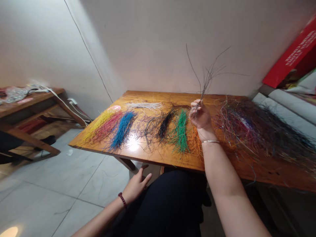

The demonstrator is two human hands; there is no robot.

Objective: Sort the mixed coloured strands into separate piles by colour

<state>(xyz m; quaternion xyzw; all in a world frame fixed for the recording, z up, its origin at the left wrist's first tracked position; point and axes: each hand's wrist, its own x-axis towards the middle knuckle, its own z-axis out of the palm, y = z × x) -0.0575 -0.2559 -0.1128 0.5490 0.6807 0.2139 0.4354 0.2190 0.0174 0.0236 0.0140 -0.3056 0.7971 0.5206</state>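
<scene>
My right hand point(199, 115), closed and raised over the table, grips a loose bunch of thin dark wires point(206, 80) whose ends fan upward. Below the table's front edge, beside my leg, my left hand point(138, 182) hangs with thumb and fingers apart, holding nothing. Sorted piles lie across the tabletop: yellow wires point(100, 123), red wires point(108, 126), blue wires point(123, 130), white wires point(144, 105), black wires point(166, 124), green wires point(182, 131) and orange wires point(195, 141). The orange pile is partly hidden by my right arm.
A large tangled heap of mixed wires point(261, 128) covers the table's right side. The wooden table point(148, 158) stands against a wall point(160, 49). At right is a red box point(291, 52); at left, a second table point(51, 98) with cables point(60, 103).
</scene>
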